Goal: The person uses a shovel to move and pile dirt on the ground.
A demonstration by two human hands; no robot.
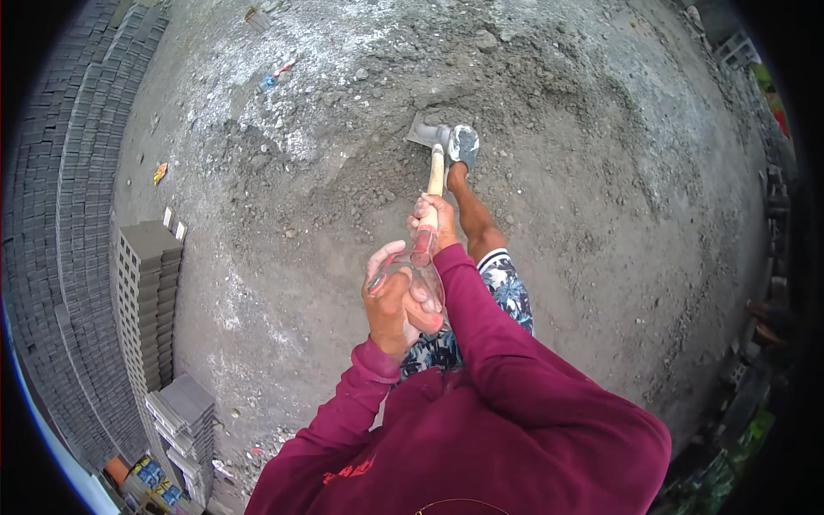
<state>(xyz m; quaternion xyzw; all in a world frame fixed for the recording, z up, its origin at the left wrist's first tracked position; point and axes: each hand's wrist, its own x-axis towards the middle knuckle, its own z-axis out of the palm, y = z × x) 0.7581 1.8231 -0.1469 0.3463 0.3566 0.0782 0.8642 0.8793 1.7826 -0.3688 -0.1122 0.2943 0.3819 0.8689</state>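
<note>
Left hand (391, 305) and right hand (440, 225) curl round a shovel (437, 174); block stacks (153, 242) edge rubbly grey ground (592, 232).

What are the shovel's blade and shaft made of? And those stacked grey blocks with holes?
Shovel blade: probably metal, thin and grey with a dull sheen.
Shovel shaft: looks like smooth wood, pale tan, though grain isn't clear.
Grey blocks: likely concrete, matte and evenly grey, with rows of holes.
</note>
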